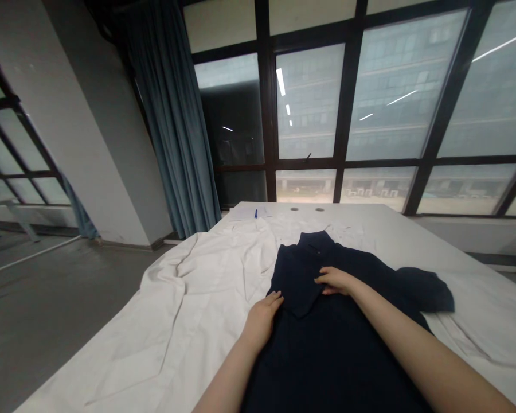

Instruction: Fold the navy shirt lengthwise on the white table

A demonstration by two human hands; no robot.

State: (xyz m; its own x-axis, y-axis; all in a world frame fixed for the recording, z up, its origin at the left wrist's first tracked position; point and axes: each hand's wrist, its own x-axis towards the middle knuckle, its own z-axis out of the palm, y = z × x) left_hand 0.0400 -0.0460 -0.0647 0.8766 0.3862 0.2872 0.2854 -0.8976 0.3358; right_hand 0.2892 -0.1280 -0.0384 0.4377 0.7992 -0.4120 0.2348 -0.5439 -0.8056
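Observation:
A navy short-sleeved shirt (339, 338) with a collar lies front up on the table, its collar end pointing away from me. Its left side is turned inward, so that sleeve rests across the chest, while the other sleeve (425, 289) spreads out to the right. My left hand (262, 318) is closed at the shirt's left edge, fingertips over the cloth and thumb hidden. On the chest, my right hand (336, 281) pinches the navy fabric near the turned-in sleeve. Beneath the shirt and to its left spreads a rumpled white garment (215, 287).
The white table (413, 235) runs toward the windows (309, 109). At its far end are a blue pen (255, 214), a paper sheet (241, 214) and two round inserts. More white cloth (490, 315) lies at right. A blue curtain (172, 115) and pillar (98, 126) stand left.

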